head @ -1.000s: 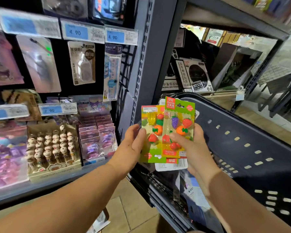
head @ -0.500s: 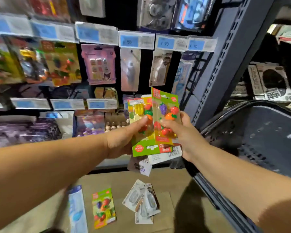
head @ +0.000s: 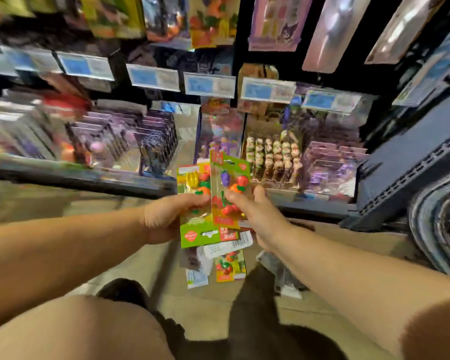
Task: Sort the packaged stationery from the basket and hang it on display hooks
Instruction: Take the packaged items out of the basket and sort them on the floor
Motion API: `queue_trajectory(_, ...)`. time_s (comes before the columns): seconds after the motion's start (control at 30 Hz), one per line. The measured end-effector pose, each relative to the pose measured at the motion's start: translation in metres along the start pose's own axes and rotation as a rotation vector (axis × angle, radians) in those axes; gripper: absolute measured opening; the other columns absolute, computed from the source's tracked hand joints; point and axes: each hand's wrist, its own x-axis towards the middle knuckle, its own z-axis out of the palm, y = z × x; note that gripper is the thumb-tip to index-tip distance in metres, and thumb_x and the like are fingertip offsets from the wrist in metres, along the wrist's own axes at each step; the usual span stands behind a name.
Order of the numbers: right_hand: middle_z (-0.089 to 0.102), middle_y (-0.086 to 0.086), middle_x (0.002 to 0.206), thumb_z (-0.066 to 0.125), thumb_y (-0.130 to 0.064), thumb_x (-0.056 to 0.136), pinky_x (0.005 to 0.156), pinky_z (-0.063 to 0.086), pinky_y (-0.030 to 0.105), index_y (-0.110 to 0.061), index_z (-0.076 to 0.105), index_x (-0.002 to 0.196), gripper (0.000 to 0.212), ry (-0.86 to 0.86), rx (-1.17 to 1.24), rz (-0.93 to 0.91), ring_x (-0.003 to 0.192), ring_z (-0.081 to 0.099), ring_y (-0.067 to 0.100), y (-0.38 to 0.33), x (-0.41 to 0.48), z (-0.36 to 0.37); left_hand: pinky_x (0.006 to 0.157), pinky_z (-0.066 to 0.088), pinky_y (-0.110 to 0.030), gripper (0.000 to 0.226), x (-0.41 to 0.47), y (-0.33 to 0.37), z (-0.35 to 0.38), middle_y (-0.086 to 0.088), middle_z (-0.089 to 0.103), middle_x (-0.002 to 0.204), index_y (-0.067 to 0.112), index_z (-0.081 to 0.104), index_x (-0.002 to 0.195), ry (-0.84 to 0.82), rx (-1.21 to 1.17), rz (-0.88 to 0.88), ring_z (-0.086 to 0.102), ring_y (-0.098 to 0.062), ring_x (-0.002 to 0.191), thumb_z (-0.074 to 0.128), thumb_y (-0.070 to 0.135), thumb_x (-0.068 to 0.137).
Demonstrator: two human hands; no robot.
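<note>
Currently sorting step: left hand (head: 164,220) grips green blister card of fruit-shaped erasers (head: 195,235), right hand (head: 259,216) pinches second matching card (head: 230,175) overlapping it, both mid-air before shelf (head: 89,178). At right, dark plastic basket (head: 426,216). Next, probably: find matching hook above, thread hang-hole.

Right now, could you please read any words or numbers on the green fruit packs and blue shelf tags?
Nothing reads reliably.
Red round logo, green fruit eraser card in left hand: blurred.
Red corner label, front green card in right hand: blurred.
Blue shelf price tags: blurred.
White barcode label: too small.
</note>
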Motion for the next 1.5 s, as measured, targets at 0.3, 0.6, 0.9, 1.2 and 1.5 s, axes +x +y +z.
queue_trajectory(0.3, 0.074, 0.011, 0.104, 0.076, -0.039, 0.064, 0.091, 0.054, 0.048, -0.009, 0.061, 0.113, 0.06, 0.014, -0.001, 0.162, 0.096, 0.071, 0.03, 0.048, 0.023, -0.004, 0.086, 0.058, -0.041, 0.076, 0.028, -0.054, -0.043, -0.015, 0.073, 0.106, 0.011, 0.076, 0.098, 0.017, -0.091, -0.072, 0.072, -0.028, 0.089, 0.098, 0.032, 0.028)
queue_trajectory(0.6, 0.07, 0.011, 0.116, 0.079, -0.043, 0.06, 0.096, 0.049, 0.056, -0.013, 0.048, 0.127, 0.079, -0.069, -0.01, 0.237, 0.103, 0.069, 0.031, 0.066, 0.037, -0.001, 0.099, 0.049, -0.053, 0.09, 0.025, -0.074, -0.054, -0.019, 0.067, 0.12, 0.012, 0.066, 0.117, 0.089, -0.091, -0.069, 0.068, -0.036, 0.102, 0.097, 0.039, 0.037)
queue_trajectory(0.9, 0.069, 0.01, 0.114, 0.073, -0.051, 0.058, 0.1, 0.048, 0.051, -0.017, 0.041, 0.122, 0.079, -0.172, -0.124, 0.299, 0.103, 0.069, 0.025, 0.074, 0.029, -0.001, 0.081, 0.058, -0.042, 0.084, 0.017, -0.078, -0.059, -0.018, 0.071, 0.112, 0.01, 0.07, 0.11, 0.032, -0.1, -0.105, 0.072, -0.031, 0.092, 0.098, 0.034, 0.035)
queue_trajectory(1.2, 0.07, 0.009, 0.114, 0.067, -0.045, 0.069, 0.086, 0.052, 0.04, -0.016, 0.048, 0.119, 0.06, -0.099, -0.041, 0.265, 0.103, 0.068, 0.024, 0.084, 0.025, -0.008, 0.07, 0.06, -0.039, 0.087, 0.011, -0.087, -0.066, -0.019, 0.073, 0.104, 0.007, 0.069, 0.105, 0.092, -0.119, -0.097, 0.073, -0.031, 0.083, 0.098, 0.033, 0.027)
queue_trajectory(1.5, 0.07, 0.007, 0.116, 0.071, -0.04, 0.069, 0.101, 0.045, 0.046, -0.016, 0.053, 0.116, 0.056, -0.083, -0.067, 0.233, 0.111, 0.064, 0.025, 0.082, 0.027, -0.015, 0.071, 0.06, -0.041, 0.083, 0.012, -0.085, -0.068, -0.019, 0.073, 0.101, 0.007, 0.073, 0.099, 0.093, -0.185, -0.108, 0.073, -0.031, 0.081, 0.099, 0.033, 0.025)
